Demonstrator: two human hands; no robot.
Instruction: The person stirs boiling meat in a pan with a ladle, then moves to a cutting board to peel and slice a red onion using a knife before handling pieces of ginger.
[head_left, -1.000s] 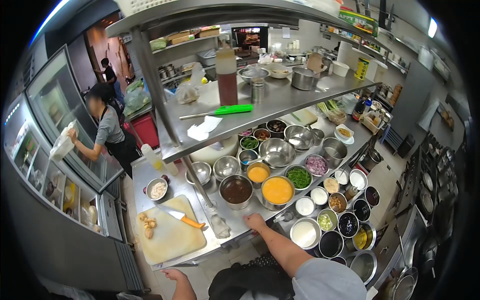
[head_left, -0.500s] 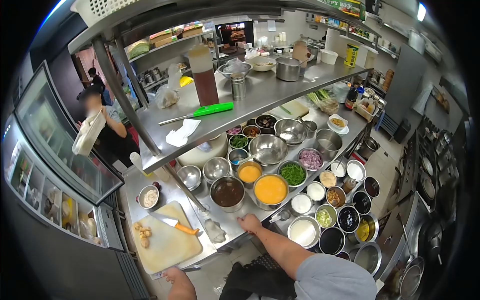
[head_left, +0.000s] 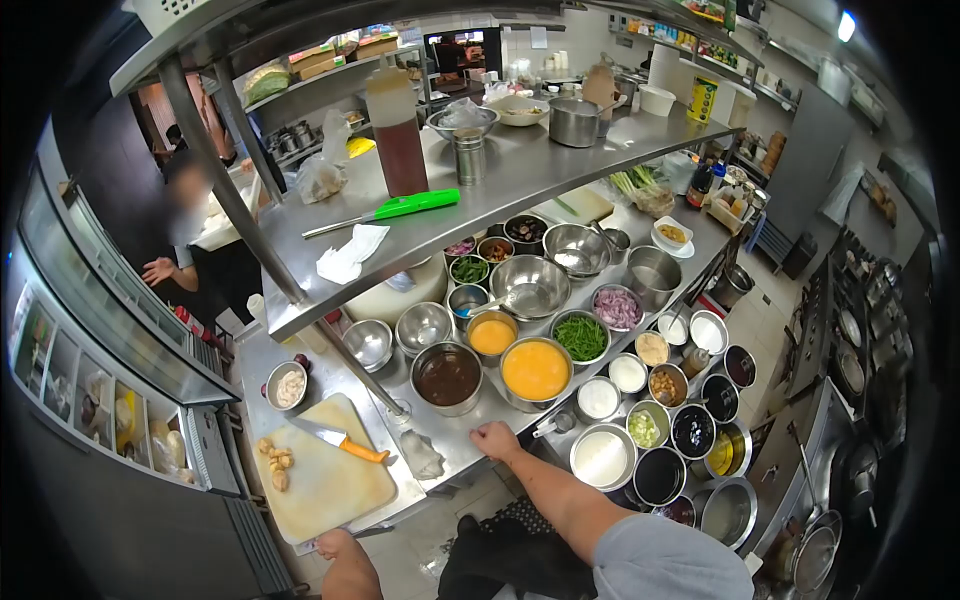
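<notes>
My right hand (head_left: 496,441) is closed in a fist on the front edge of the steel counter, below a pot of dark brown sauce (head_left: 446,377) and a pot of orange liquid (head_left: 536,371). Nothing shows in it. My left hand (head_left: 337,545) is low at the counter's corner, by the near edge of a white cutting board (head_left: 335,490). Its fingers are curled in, with no object visible. On the board lie a knife with an orange handle (head_left: 362,451) and pieces of ginger (head_left: 274,460). A crumpled greyish cloth or bag (head_left: 421,455) sits between my hands.
Several pots of sauces, chopped greens (head_left: 580,336) and sliced onion (head_left: 617,307) crowd the counter to the right. A steel shelf (head_left: 500,190) overhead carries a green lighter (head_left: 412,204). A co-worker holding a white tray (head_left: 232,222) stands left, by the glass-doored fridge (head_left: 120,290).
The glass fridge door has swung toward the fridge. The co-worker has moved right with the tray, partly behind the shelf post, one hand now held out. My hands stay nearly in place.
</notes>
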